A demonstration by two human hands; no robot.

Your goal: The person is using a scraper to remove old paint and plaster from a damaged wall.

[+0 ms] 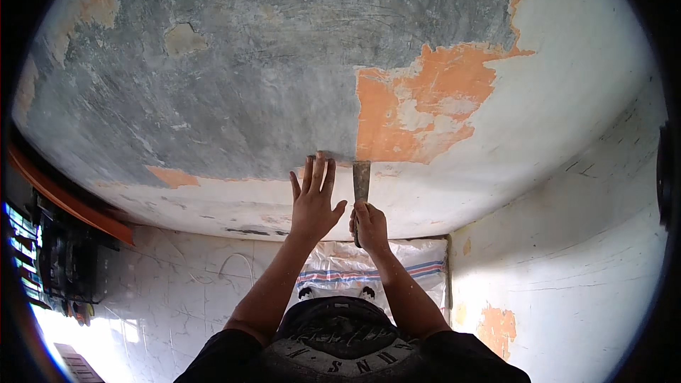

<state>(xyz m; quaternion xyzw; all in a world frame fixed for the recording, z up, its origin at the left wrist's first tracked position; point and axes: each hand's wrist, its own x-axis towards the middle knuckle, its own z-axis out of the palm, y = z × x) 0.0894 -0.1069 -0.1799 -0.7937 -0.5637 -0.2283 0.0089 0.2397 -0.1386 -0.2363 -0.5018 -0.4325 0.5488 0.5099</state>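
My left hand is raised with its fingers spread, the fingertips at the lower edge of a bare grey patch on the wall. Just to its right, my right hand is wrapped round the handle of a scraper. The scraper points away from me, its worn, flat blade meeting the lower edge of an orange patch. White paint with ragged edges surrounds the exposed areas. Part of the handle is hidden by my fingers.
A plastic sheet with blue and red stripes lies below my hands. White veined tiles cover the floor on the left. A curved orange-brown edge and dark items hang near a bright window. A scuffed white wall stands at right.
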